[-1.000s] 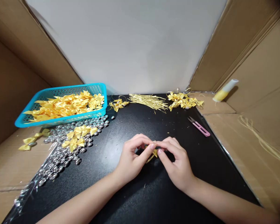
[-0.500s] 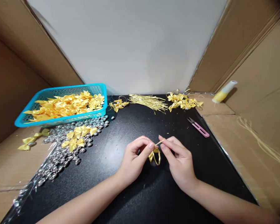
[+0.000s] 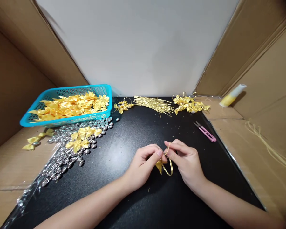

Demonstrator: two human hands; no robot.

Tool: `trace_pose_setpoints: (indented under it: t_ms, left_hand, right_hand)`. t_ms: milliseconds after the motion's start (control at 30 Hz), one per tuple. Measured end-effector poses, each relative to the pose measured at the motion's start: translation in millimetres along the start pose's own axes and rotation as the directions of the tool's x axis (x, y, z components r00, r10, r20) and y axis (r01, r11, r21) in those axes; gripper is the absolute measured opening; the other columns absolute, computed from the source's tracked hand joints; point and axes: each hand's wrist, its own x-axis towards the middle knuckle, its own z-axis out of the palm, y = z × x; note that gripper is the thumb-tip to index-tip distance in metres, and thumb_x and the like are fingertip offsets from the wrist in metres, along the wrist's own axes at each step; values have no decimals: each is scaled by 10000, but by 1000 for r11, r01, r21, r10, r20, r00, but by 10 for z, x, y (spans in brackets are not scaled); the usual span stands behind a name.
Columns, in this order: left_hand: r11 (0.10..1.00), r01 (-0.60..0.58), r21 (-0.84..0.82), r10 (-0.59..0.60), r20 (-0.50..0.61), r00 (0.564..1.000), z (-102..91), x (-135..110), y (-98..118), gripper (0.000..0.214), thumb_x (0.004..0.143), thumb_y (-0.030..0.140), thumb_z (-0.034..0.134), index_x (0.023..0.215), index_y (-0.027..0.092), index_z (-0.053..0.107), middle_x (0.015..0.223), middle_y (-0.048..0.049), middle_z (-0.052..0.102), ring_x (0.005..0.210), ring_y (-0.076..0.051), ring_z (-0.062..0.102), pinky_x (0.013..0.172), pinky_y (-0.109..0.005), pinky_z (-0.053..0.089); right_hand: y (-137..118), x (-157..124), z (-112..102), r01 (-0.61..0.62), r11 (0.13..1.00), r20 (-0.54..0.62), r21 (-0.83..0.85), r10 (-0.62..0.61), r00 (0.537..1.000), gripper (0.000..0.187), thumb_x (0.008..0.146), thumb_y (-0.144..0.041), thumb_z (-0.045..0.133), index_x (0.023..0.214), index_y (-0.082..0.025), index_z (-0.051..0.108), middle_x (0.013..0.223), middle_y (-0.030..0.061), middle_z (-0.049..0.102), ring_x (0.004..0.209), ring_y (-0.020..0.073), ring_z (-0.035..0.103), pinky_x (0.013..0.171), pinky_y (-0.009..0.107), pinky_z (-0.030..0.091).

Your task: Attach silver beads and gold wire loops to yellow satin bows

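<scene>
Between left hand and right hand, both pinching it, gold cord seems mid-knot, wanting a snug pull.

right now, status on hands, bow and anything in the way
Left hand holding bow, right hand pinching cord. Bow partly hidden, cord looped beside it. Snips apart, beyond right hand; nothing seen blocking.
</scene>
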Motion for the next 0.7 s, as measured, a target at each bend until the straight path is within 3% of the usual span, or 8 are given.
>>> trace_pose_setpoints:
  t_ms: [233, 433, 700]
  left_hand:
    - [978, -133, 159, 111, 142, 984, -12, 10, 21, 372, 965, 326, 458, 665, 163, 606, 709, -28, 629, 763, -148, 570, 769, -269, 430]
    - [955, -187, 232, 133, 229, 964, -35, 6, 40, 387, 970, 348, 427, 677, 179, 616, 776, -51, 654, 831, -180, 587, 792, -308, 441]
    - [906, -246, 346, 163, 251, 954, -86, 59, -12, 312, 949, 291, 470, 699, 179, 619, 820, -43, 668, 806, -169, 566, 782, -299, 409]
  right_hand:
    - [-39, 13, -35, -49, 998, 109, 43, 44, 993, 165, 711, -340, 795, 867, -286, 796, 627, -13, 542, 603, 119, 495, 534, 255, 428]
    - [-142, 36, -64, -120, 993, 235, -2, 117, 965, 201, 717, -381, 783, 842, -224, 784, 662, -5, 548, 610, 122, 505, 543, 263, 445]
    - [-249, 94, -61, -33, 987, 292, -156, 78, 953, 184, 676, -319, 809, 766, -180, 727, 675, -13, 558, 650, 128, 520, 624, 273, 444]
